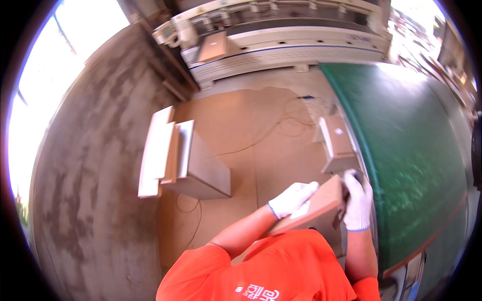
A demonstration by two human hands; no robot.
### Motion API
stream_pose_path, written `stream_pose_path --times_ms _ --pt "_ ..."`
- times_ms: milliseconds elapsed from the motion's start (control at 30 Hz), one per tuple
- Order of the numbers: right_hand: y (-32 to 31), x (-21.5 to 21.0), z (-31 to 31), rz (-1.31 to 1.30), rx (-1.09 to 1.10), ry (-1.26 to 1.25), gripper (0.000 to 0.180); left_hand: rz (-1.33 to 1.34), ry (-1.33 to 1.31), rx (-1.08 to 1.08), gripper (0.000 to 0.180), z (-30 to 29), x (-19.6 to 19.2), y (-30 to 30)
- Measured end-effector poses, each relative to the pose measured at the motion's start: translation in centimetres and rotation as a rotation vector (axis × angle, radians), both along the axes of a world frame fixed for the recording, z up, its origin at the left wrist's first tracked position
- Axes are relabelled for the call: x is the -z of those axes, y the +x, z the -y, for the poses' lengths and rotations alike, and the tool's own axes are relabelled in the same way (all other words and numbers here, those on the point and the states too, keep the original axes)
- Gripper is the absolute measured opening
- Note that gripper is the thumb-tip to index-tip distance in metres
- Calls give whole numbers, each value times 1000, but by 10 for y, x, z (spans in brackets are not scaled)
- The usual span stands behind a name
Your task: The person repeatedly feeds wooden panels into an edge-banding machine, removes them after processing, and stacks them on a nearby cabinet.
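A brown wooden panel (326, 197) lies slantwise close in front of my body, with a white label (301, 210) on its upper face and a greyish side beneath. My left hand (293, 199), in a white knitted glove, is closed at the panel's upper face and far edge, beside the label. Around the right end of the panel my gloved right hand (357, 203) is curled, next to the green table; some of its fingertips are hidden. An orange shirt covers the panel's near part.
Stacked pale boards (163, 150) stand left of centre, against a grey box-like piece (206, 175). Ahead right is a brown-topped box (337, 136) beside the green table (416, 165). A cable (241, 149) crosses the cardboard-covered floor. A long white machine (296, 42) spans the back.
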State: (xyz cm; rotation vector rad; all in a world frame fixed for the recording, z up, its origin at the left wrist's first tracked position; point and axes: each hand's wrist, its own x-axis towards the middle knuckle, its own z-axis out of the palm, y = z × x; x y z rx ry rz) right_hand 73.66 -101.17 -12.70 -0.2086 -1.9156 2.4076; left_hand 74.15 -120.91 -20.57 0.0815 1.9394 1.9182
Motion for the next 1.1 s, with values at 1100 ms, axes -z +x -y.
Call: stream_pose_path --times_ms 1100 --pt "4 132 50 479 -124 170 15 411 -1500 -1072 84 530 73 35"
